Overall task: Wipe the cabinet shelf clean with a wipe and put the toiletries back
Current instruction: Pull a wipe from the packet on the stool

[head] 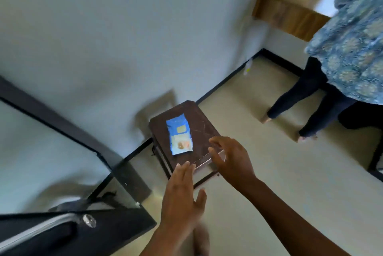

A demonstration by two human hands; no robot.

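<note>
reaching over stool (204, 129) edge: left hand (182, 195), right hand (232, 160); wipe pack (179, 136) centred.

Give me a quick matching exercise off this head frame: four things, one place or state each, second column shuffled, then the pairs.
Things:
1. wipes packet
2. left hand
3. wooden shelf
4. second person

Places or states:
A. mounted on the wall, upper right
B. lying flat on the dark stool
C. standing on the floor at the right, feet bare
D. open, fingers straight, reaching toward the stool's near edge

Pairs: 1-B, 2-D, 3-A, 4-C

The right hand is also open and holds nothing, hovering at the stool's right edge.
</note>
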